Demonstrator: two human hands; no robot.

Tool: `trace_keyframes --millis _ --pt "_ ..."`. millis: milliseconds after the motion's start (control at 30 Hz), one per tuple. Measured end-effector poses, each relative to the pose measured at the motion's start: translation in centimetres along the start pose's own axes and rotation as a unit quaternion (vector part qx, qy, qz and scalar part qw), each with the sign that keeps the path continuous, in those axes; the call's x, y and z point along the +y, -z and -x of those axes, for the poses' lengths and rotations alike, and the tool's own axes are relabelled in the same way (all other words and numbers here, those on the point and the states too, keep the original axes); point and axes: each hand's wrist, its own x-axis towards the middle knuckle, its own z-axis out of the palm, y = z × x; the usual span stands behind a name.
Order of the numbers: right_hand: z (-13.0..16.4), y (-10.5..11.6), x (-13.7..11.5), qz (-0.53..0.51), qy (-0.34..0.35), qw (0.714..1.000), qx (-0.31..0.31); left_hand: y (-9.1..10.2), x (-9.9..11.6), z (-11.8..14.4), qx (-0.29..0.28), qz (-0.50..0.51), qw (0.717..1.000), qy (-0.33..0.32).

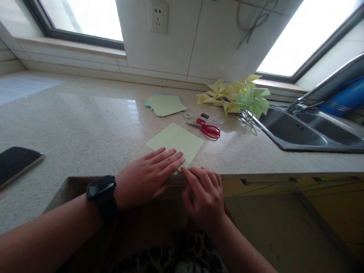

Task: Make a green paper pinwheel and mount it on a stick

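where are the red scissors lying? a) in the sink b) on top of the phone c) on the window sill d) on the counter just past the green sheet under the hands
d: the red scissors lie on the counter, just beyond the light green sheet that the left hand presses flat.

Head camera looks forward and down, close over the countertop (85,125) edge.

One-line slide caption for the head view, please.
Both hands, left hand and right hand, press a pale green paper sheet at the counter edge.
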Motion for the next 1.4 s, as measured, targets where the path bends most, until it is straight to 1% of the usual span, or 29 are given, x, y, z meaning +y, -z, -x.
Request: trace_keyframes --millis 233,800,1033,1400 --pt "0.11 0.11 0.22 -0.013 0.006 1.0 0.0 -0.04 -0.1 -0.05 -0.003 0.011 1.0 0.002" --pt "-0.18 0.03 -0.36 0.035 -0.013 0.999 -0.026 0.05 -0.03 -0.23 -0.003 0.014 1.0 0.004" --pt "-0.55 -0.1 -0.35 0.056 -0.016 0.998 -0.025 -0.07 0.1 -0.22 -0.002 0.026 0.999 0.019" --pt "-0.33 -0.16 -0.5 0.022 -0.021 1.0 -0.008 0.07 0.03 -0.28 -0.005 0.025 0.999 0.023"
